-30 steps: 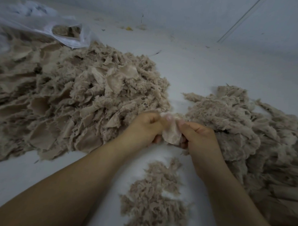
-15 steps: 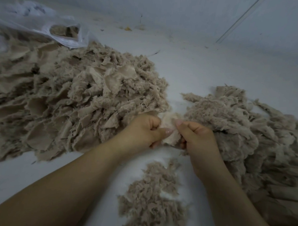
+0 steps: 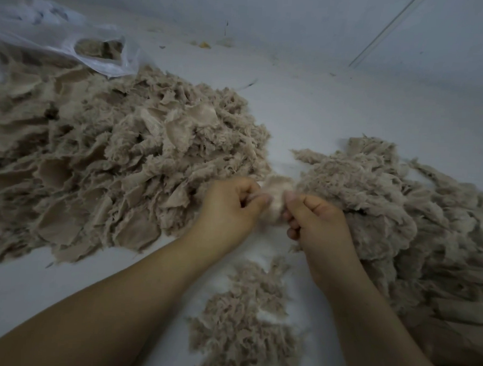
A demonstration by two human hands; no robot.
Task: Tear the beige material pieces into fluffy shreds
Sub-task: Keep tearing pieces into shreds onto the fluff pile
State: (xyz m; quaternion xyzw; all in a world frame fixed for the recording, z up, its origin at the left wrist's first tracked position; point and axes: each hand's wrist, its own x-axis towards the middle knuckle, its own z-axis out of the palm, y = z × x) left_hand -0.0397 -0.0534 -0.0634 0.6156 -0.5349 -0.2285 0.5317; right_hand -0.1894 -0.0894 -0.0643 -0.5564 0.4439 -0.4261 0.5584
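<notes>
Left hand: the left hand [image 3: 228, 210] is curled, thumb and fingers pinching the left edge of a small pale beige material piece [image 3: 276, 196].
Right hand: the right hand [image 3: 317, 222] is curled likewise, pinching the same piece from the right; the two thumbs are nearly touching.
Held piece: it is kept above the white surface [image 3: 335, 109], between the two big piles.
Small heap: a low heap of fluffy beige shreds [image 3: 245, 324] lies nearest, between the forearms.
Left pile: a broad pile of flat, ragged beige pieces [image 3: 111, 163] lies beside the left hand.
Right pile: a pile of beige fibrous material [image 3: 399, 212] is touched by the right hand and is cut off by the right edge.
Bag: a translucent white plastic bag [image 3: 74, 48], farthest off, holds more beige material; its left part is cut off.
Change: the piece has been drawn in, with less of it showing between the hands than a second ago.
Hidden: most of the piece is covered by the fingers and blurred.
Writing: none can be read.
</notes>
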